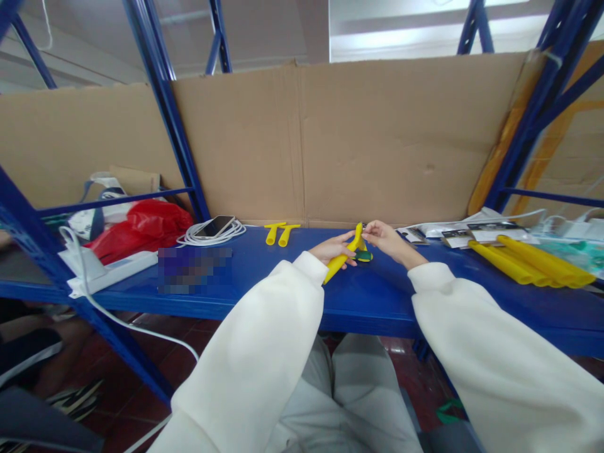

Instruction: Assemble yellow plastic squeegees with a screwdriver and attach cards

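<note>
- A yellow T-shaped piece (333,270) is slanting just above the middle of the worktop (283,296), its handle end pointing down toward the person sitting here.
- The left hand (331,248) is clamping around that piece, fingers curling about the handle.
- The right hand (384,238) is hovering right beside the piece's upper end, fingertips bunching close together; from here I'm not managing to tell whether they're pinching anything.
- A green-and-yellow item (363,257) is showing just below, between the two hands, partly hidden.
- Over to the left, two yellow T-shaped pieces (284,234) are lying side by side near the cardboard panel (377,138).
- Further left, a phone (216,226) is resting on a coiled white cable (191,238), and a white power strip (123,270) is lying in front of a red bag (148,226).
- On the right, yellow tubes (533,261) are lying in a row, partly over some flat packets (495,231).
- Blue metal posts (177,132) are framing everything.
</note>
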Tool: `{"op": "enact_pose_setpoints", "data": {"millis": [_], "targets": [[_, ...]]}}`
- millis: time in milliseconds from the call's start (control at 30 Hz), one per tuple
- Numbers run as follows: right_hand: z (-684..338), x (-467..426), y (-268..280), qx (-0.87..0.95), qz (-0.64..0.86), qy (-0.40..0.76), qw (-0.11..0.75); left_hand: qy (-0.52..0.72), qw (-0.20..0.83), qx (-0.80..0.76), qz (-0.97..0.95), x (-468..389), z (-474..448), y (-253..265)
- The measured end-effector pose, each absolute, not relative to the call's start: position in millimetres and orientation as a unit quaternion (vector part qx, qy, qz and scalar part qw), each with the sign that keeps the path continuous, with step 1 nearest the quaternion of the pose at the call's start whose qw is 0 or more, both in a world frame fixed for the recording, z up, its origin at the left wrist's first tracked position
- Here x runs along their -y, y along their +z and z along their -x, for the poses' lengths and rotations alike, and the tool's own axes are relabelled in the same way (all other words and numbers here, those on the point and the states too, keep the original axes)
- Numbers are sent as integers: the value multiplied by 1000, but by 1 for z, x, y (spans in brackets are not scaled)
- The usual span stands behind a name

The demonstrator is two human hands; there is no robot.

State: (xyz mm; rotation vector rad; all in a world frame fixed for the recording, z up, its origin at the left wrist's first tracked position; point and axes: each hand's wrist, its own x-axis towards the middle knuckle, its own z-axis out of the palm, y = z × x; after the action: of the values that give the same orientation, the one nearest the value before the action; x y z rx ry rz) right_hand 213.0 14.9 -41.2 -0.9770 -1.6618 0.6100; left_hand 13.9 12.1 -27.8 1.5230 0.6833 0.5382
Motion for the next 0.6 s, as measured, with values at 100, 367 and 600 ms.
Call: {"op": "enact_pose_setpoints", "data": {"millis": [100,367,600], "targets": [[-212,-14,-41,693,408,255,537,233,637,-303,-669,-12,-14,-27],[-211,-13,-41,683,407,260,548,236,637,-305,-667,-8,-14,-25],[-212,-12,-39,686,405,268,542,239,634,-311,-667,-9,-14,-25]]}}
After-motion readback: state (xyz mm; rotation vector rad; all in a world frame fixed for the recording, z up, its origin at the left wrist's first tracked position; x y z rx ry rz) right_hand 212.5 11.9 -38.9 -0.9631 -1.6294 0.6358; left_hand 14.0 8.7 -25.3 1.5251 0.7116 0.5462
